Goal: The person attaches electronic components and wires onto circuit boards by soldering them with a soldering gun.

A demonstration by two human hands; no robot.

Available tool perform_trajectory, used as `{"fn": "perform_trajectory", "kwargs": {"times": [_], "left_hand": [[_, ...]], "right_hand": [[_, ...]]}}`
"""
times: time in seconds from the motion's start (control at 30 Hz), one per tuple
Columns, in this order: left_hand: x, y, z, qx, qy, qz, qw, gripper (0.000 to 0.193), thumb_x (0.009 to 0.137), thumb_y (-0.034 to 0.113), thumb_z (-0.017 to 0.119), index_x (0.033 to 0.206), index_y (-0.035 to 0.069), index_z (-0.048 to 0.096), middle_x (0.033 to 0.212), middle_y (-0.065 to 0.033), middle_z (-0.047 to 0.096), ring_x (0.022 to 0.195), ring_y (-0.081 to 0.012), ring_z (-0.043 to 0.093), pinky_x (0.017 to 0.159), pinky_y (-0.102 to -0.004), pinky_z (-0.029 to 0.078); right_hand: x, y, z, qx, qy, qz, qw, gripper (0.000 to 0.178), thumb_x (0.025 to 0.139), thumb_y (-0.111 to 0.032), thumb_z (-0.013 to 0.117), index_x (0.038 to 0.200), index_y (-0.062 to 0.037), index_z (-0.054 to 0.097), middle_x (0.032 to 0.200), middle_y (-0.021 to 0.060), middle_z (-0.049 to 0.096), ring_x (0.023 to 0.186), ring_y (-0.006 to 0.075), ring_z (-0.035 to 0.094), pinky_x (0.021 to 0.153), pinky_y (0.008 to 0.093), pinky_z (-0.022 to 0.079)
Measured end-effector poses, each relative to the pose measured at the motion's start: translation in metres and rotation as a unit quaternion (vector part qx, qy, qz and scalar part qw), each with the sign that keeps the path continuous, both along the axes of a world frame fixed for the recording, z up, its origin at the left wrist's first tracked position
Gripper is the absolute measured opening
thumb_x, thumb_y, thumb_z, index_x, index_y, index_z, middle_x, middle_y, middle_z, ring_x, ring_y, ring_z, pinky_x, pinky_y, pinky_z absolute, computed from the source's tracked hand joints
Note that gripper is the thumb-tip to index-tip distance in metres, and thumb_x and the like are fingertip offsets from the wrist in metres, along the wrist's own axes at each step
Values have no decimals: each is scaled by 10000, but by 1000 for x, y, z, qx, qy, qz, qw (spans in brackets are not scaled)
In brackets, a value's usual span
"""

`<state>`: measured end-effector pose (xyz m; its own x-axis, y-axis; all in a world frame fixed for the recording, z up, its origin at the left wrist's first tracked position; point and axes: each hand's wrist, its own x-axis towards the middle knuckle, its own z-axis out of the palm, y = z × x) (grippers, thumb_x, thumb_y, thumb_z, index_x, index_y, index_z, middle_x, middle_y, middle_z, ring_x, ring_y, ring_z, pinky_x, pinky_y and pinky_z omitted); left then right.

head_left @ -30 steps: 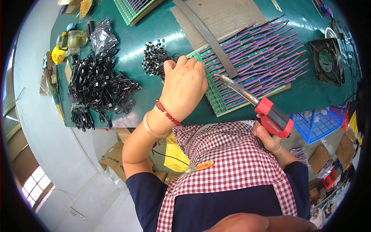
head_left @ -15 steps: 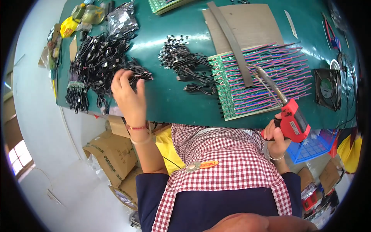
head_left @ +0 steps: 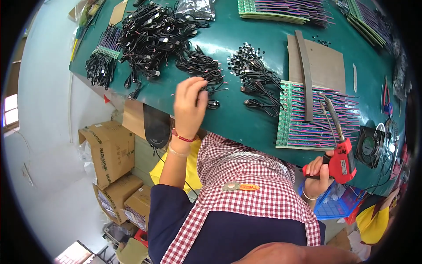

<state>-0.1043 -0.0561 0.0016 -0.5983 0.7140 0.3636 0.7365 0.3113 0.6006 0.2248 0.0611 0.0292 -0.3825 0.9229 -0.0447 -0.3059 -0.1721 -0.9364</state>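
My right hand [head_left: 317, 174] is wrapped round the handle of a red soldering gun [head_left: 342, 165]. Its metal tip and feed tube point away from me, over a panel of green circuit boards [head_left: 285, 119] with rows of pink, blue and dark wires. My left hand [head_left: 190, 105] is bent, thumb apart from the fingers, at the near side of a small bundle of black cables [head_left: 200, 66]. Whether the fingertips touch a cable is hard to tell. Cables with metal USB plugs [head_left: 252, 90] lie against the panel's left edge. A flat grey bar [head_left: 304, 79] rests across the panel.
A large heap of black cables [head_left: 151, 35] covers the table's left, beside finished-looking boards with cables [head_left: 103, 61]. Stacked boards [head_left: 272, 17] lie at the back. Brown cardboard [head_left: 323, 61] sits behind the panel, a black fan [head_left: 369, 146] to the right. Cartons [head_left: 110, 147] stand below left.
The view has swung, so the table appears shifted right. My left hand has moved from the big heap's edge to the smaller cable bundle. My right hand keeps hold of the soldering gun.
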Motion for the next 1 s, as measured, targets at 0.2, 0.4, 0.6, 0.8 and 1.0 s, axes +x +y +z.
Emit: {"fn": "perform_trajectory", "kwargs": {"times": [0.2,0.4,0.6,0.8,1.0], "left_hand": [[-78,17,-3,-20,105,-91,990,486,780,90,608,1246,43,479,1333,-136,442,1250,-321,397,1033,-405,320],[-87,39,-13,-134,92,-154,975,356,775,57,571,1131,55,573,1172,-119,539,1059,-304,499,934,-377,411],[-29,35,-12,-72,58,-109,990,266,781,46,573,1044,51,614,1109,-102,577,1003,-276,532,879,-368,404],[-15,-3,26,20,-12,-127,992,242,657,-96,498,810,56,606,936,-70,629,962,-265,561,890,-359,378],[31,-13,23,-168,106,-211,957,230,647,63,653,864,132,619,1103,-18,544,1071,-252,478,921,-397,339]], "right_hand": [[-5,4,1,-1,2,-11,1000,319,913,-111,432,1191,43,411,598,15,394,503,87,366,460,224,349],[-6,-1,8,-3,-6,-30,1000,320,885,-115,476,1148,48,399,577,30,398,475,106,377,441,242,374],[-11,-3,5,-7,-11,-28,1000,348,901,-124,449,1200,49,412,594,12,387,504,91,363,460,224,345],[-10,5,10,12,-20,-20,1000,350,907,-126,444,1210,46,417,607,12,393,516,85,367,472,227,350],[-9,10,5,9,4,-6,1000,336,917,-134,447,1207,34,422,609,12,396,519,84,371,476,229,355]]}}
